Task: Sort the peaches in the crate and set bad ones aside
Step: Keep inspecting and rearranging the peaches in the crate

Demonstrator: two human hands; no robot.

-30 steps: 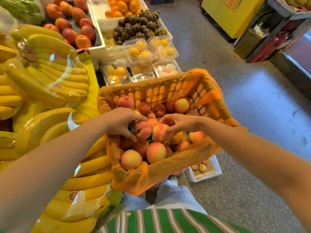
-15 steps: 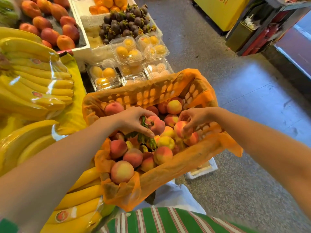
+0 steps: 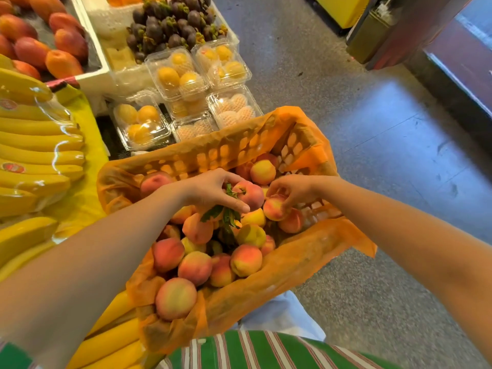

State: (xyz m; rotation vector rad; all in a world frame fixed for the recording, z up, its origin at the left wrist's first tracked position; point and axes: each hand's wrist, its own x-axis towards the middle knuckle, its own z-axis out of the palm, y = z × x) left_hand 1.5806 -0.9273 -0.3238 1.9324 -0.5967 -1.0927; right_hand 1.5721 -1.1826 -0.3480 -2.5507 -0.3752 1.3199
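Red oval stickers sit on the bananas at the left edge of the frame, but their print is too blurred to read. The bananas lie in clear film on a yellow cloth. At upper left a white foam box holds mangoes; beside it, at top centre, dark mangosteens are heaped in another box. Just below them stand clear clamshell packs, stacked, with yellow and pale fruit in foam netting.

In the middle of the frame is an orange crate with slotted walls, lined with orange film that spills over its rim. It holds the peaches, red-blushed and yellow, piled several deep and thickest toward the lower left corner.

The left hand, just above centre, grips a red peach, with fingers curled over its top and one digit stretched along its near side. Green leaves hang from under that hand onto the pile. The right hand, just right of it, pinches a second peach with curled fingertips. That peach lies just beside the red peach, resting on others near the crate's right wall. Both hands are over the far half of the crate, close together.

A grey speckled floor fills the right of the frame; a green-and-white striped garment shows along the bottom edge.
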